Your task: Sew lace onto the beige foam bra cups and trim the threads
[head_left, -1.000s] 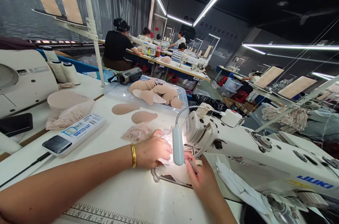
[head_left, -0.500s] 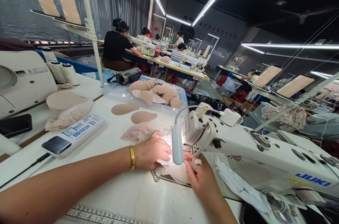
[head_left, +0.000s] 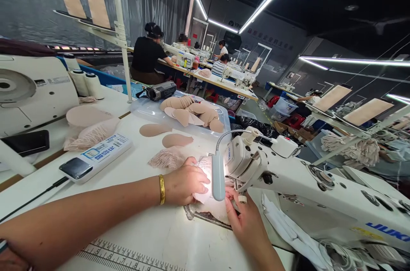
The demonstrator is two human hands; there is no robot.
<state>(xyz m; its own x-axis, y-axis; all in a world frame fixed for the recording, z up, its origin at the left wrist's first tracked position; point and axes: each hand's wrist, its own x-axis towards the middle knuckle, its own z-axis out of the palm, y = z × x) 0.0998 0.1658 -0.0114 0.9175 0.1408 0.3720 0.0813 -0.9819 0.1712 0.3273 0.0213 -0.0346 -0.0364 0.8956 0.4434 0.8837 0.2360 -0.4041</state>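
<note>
A pale pink lace fabric piece point(head_left: 202, 197) lies under the bright light at the white sewing machine point(head_left: 297, 181). My left hand point(head_left: 183, 183), with a gold bangle at the wrist, has its fingers curled onto the fabric's left side. On the other side, my right hand point(head_left: 246, 215) pinches the fabric's edge close to the needle area. The grey lamp point(head_left: 218, 177) hides the middle of the fabric and some right fingertips. A loose lace piece point(head_left: 166, 158) rests just beyond my left hand, near two beige teardrop pads point(head_left: 177, 140).
Behind the pads, a clear plastic lid point(head_left: 141, 109) carries a beige pad pile point(head_left: 205, 114) and a dark camera-like device point(head_left: 162, 91). A white power bank point(head_left: 96, 160) with a cable lies left. A ruler scale point(head_left: 121, 258) marks the front edge. Co-workers sit farther back.
The whole view has shifted slightly, so things appear a little farther right. Both hands stay on the fabric at the machine, with only slight finger movement.
</note>
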